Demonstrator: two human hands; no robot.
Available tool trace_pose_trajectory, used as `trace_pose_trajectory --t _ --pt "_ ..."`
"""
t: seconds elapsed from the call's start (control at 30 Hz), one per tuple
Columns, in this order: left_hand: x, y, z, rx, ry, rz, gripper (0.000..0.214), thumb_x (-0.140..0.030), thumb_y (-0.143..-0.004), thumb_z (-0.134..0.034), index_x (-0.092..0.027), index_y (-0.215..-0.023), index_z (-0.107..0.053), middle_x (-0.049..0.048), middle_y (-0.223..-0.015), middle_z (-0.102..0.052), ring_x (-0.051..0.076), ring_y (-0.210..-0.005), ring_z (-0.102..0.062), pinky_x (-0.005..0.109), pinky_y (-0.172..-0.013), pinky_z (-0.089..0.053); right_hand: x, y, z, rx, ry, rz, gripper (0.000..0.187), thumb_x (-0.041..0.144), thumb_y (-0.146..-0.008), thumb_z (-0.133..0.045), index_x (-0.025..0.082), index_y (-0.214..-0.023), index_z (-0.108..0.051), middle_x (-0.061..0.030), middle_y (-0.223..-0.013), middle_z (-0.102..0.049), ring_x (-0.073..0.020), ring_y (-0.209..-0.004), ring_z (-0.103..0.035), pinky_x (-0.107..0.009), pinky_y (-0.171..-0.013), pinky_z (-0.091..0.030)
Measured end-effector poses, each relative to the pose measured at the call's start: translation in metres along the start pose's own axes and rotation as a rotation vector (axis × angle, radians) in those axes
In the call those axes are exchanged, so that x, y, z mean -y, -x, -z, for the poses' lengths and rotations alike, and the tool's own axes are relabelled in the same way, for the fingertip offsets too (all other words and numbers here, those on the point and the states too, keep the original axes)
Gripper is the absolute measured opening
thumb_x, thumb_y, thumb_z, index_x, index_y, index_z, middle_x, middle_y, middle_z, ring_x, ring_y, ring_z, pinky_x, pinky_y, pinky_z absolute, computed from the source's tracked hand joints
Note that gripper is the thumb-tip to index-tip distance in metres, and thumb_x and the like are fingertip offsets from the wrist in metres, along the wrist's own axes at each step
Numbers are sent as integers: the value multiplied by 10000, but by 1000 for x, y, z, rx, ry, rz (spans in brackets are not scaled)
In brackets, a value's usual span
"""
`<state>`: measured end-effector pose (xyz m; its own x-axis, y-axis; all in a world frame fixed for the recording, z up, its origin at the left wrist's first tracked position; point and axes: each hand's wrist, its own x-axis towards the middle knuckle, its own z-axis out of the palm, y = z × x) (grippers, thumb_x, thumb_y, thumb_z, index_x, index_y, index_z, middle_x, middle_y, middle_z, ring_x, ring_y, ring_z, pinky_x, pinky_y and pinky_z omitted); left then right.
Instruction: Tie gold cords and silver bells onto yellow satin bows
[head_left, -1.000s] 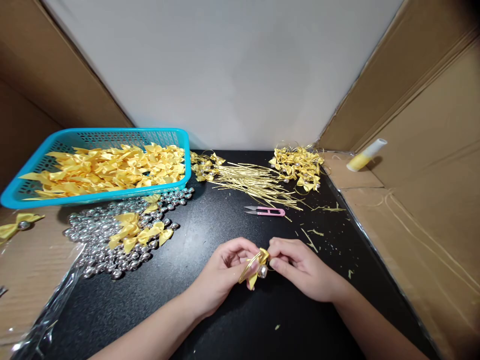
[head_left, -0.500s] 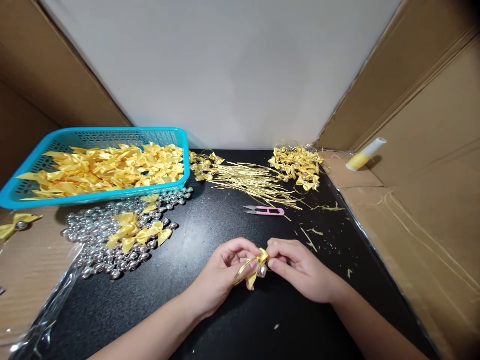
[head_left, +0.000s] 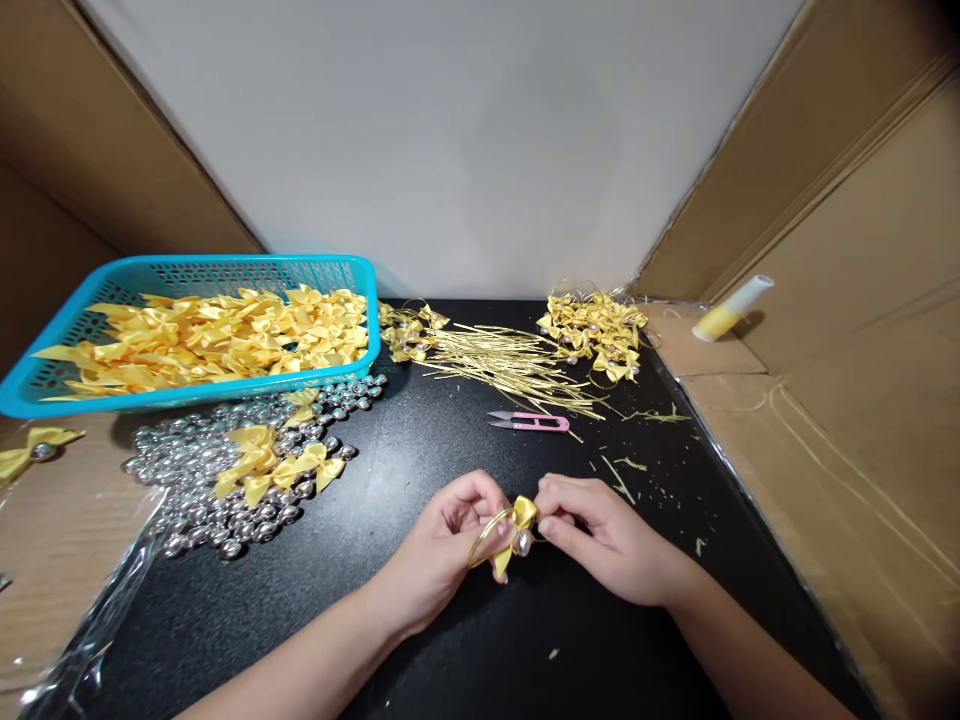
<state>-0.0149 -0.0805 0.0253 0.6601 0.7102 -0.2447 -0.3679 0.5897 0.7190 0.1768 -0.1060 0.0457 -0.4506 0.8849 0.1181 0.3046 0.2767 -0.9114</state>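
Observation:
My left hand (head_left: 442,545) and my right hand (head_left: 600,535) meet over the black table (head_left: 420,620), near its front. Between their fingertips they pinch a small yellow ribbon bow (head_left: 520,520) with a silver bell (head_left: 522,543) hanging under it and a loop of gold cord (head_left: 484,535) curving out to the left. Both hands are closed on this piece. A pink thread snipper (head_left: 529,422) lies on the table just beyond the hands.
A blue basket (head_left: 187,275) full of yellow bows stands at the back left. Silver bells (head_left: 217,480) with a few bows lie in front of it. Gold cords (head_left: 510,365) and finished bows (head_left: 596,330) lie at the back. A yellow-white tube (head_left: 731,308) rests on cardboard, right.
The hands have stayed in place. The gold cord loop has shifted a little and the bow has turned slightly between the fingers.

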Motion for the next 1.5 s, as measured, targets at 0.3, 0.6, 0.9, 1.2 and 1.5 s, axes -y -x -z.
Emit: trace_pose_trajectory --t 0.3,0.6,0.9,1.2,1.5 --pt "-1 -1 0 -8 -1 4 260 -276 -726 -785 -155 -702 -557 -15 -638 -596 81 -536 -543 162 -474 -467 -6 0 -6 -188 -17 29 89 152 -877 -588 180 -828 -656 -41 -784 -645 -148 -730 -603 -276 -688 -474" --pt "-3 0 -1 -10 -1 -4 222 -262 -729 -784 -153 -703 -593 -12 -639 -618 76 -539 -544 152 -472 -474 -6 2 -5 -263 7 76 107 105 -851 -580 177 -815 -650 -36 -746 -623 -142 -691 -587 -268 -643 -471" --pt "-4 -1 -2 -25 -1 -4 204 -254 -697 -812 -152 -723 -637 -4 -649 -664 74 -541 -560 142 -467 -489 -4 2 -8 -267 15 57 104 114 -853 -564 177 -794 -621 -34 -730 -610 -139 -668 -571 -263 -625 -458" --pt "-1 -1 0 -42 -14 19 227 -278 -688 -819 -148 -728 -636 1 -634 -659 77 -533 -554 150 -463 -482 -2 1 -10 -272 -7 70 123 79 -835 -569 171 -775 -624 -17 -707 -594 -119 -648 -553 -233 -612 -445" --pt "-2 -1 0 -45 -8 -2 219 -266 -689 -816 -157 -719 -629 -9 -629 -639 77 -536 -542 145 -457 -460 -4 1 -8 -285 17 71 117 74 -831 -571 169 -791 -625 -20 -710 -592 -120 -641 -543 -237 -607 -444"
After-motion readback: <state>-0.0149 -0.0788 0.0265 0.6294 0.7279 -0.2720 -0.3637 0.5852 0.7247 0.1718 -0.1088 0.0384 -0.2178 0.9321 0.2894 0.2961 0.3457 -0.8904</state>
